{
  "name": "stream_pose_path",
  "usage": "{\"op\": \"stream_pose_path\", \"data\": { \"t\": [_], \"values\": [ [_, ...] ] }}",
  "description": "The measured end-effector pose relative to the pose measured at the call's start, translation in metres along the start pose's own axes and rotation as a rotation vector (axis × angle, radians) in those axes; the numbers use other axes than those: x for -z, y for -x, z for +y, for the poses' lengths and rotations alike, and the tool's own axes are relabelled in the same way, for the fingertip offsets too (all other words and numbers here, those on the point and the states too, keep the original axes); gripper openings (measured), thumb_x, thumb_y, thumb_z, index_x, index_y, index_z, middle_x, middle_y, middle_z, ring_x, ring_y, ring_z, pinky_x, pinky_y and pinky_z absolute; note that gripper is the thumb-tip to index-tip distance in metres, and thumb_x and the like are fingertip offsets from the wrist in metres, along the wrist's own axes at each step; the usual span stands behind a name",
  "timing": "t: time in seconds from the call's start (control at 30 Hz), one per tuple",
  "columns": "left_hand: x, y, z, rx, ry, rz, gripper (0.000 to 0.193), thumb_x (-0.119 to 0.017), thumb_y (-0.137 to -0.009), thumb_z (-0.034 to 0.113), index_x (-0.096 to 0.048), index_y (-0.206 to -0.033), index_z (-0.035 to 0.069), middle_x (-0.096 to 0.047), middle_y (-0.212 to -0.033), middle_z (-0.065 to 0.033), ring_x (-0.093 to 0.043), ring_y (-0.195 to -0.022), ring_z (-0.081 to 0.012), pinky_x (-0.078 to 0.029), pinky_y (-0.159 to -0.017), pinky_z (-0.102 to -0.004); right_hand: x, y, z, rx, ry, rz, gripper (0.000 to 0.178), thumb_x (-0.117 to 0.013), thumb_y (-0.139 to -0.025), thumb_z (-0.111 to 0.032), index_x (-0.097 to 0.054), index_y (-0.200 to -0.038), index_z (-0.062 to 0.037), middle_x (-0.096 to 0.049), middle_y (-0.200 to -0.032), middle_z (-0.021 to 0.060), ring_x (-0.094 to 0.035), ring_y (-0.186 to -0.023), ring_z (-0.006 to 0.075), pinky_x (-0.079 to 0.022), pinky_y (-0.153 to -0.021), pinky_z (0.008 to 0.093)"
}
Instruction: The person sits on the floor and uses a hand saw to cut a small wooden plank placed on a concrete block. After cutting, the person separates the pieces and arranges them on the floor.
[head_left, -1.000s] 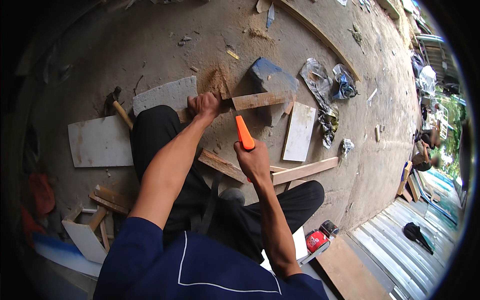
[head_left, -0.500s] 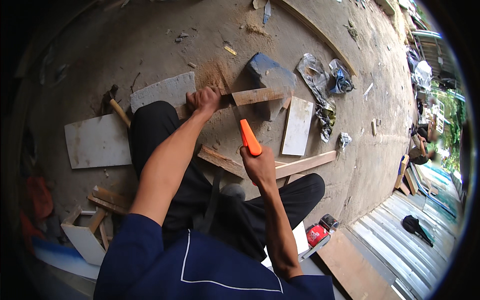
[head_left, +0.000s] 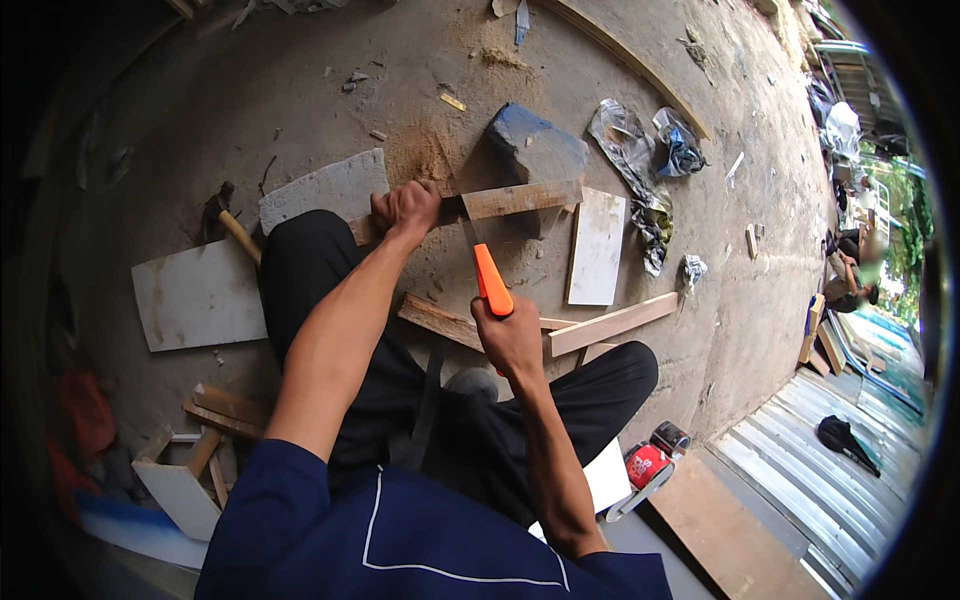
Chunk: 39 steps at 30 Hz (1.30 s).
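My right hand (head_left: 508,338) is wrapped round the orange handle of a handsaw (head_left: 492,283). Its thin blade, partly blurred, points away from me and crosses a wooden board (head_left: 525,198) near the middle. On the left part of that board my left hand (head_left: 407,208) is closed in a fist, pressing it down beside my knee. The board's right part rests on a worn blue block (head_left: 535,145). Reddish sawdust (head_left: 422,150) lies on the ground just beyond the left hand.
Left of my knee are a hammer (head_left: 236,222) and a white panel (head_left: 200,290). Another white panel (head_left: 598,247) and a wood strip (head_left: 615,325) lie to the right, near crumpled plastic (head_left: 630,150). A red-labelled can (head_left: 648,465) stands by my right leg. Another person (head_left: 848,275) sits far right.
My right hand has drawn the saw slightly back toward me and a little to the left. The left hand keeps its hold on the board.
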<state>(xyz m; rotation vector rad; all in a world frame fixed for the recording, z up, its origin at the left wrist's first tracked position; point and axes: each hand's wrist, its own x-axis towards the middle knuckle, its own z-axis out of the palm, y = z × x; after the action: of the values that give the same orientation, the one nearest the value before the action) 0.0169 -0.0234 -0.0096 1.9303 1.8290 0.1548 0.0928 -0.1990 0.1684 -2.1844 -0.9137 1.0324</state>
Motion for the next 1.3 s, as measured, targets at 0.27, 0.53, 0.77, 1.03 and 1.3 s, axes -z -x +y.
{"op": "stream_pose_path", "data": {
  "t": [0.27,0.53,0.77,1.03,1.3],
  "values": [
    [0.006,0.001,0.003,0.032,-0.015,-0.039,0.041,-0.042,-0.084,0.032,-0.067,-0.064,0.006,-0.065,-0.072,-0.0193,-0.063,-0.073,-0.0341,-0.028,-0.085,-0.0468,0.032,0.079,-0.013,-0.024,-0.077,-0.017,0.024,-0.063,-0.078,-0.017,-0.057,-0.074,0.0054,-0.053,-0.060,0.0223,-0.054,-0.054,0.0358,-0.041,-0.053,0.0396],
    [0.001,-0.006,0.008,0.019,-0.001,0.003,0.039,-0.044,-0.084,0.031,-0.066,-0.063,0.006,-0.065,-0.071,-0.0184,-0.063,-0.074,-0.0339,-0.028,-0.085,-0.0470,-0.012,-0.013,0.003,0.051,-0.014,0.046,0.024,-0.061,-0.077,-0.018,-0.056,-0.073,0.0049,-0.053,-0.060,0.0229,-0.051,-0.050,0.0339,-0.041,-0.052,0.0393],
    [0.001,-0.003,-0.005,0.064,0.000,-0.040,0.038,-0.044,-0.084,0.032,-0.066,-0.066,0.007,-0.065,-0.071,-0.0164,-0.062,-0.075,-0.0320,-0.028,-0.084,-0.0464,0.035,0.076,-0.005,0.001,-0.060,-0.020,0.021,-0.063,-0.077,-0.017,-0.058,-0.077,0.0037,-0.054,-0.062,0.0220,-0.057,-0.057,0.0356,-0.042,-0.054,0.0387],
    [-0.007,-0.003,-0.002,0.044,-0.009,-0.022,0.041,-0.041,-0.085,0.033,-0.067,-0.070,0.005,-0.066,-0.077,-0.0183,-0.061,-0.084,-0.0332,-0.028,-0.087,-0.0467,-0.001,0.001,0.003,0.058,-0.011,0.012,0.022,-0.061,-0.078,-0.016,-0.056,-0.074,0.0050,-0.053,-0.060,0.0212,-0.054,-0.052,0.0327,-0.041,-0.053,0.0387],
    [0.005,-0.001,0.003,0.046,0.003,-0.109,0.043,-0.040,-0.085,0.033,-0.069,-0.074,0.003,-0.067,-0.082,-0.0198,-0.061,-0.087,-0.0359,-0.028,-0.090,-0.0479,0.017,0.070,0.018,-0.005,-0.100,0.022,0.022,-0.062,-0.077,-0.017,-0.056,-0.073,0.0045,-0.053,-0.060,0.0202,-0.052,-0.051,0.0313,-0.041,-0.053,0.0376]
  ]
}}
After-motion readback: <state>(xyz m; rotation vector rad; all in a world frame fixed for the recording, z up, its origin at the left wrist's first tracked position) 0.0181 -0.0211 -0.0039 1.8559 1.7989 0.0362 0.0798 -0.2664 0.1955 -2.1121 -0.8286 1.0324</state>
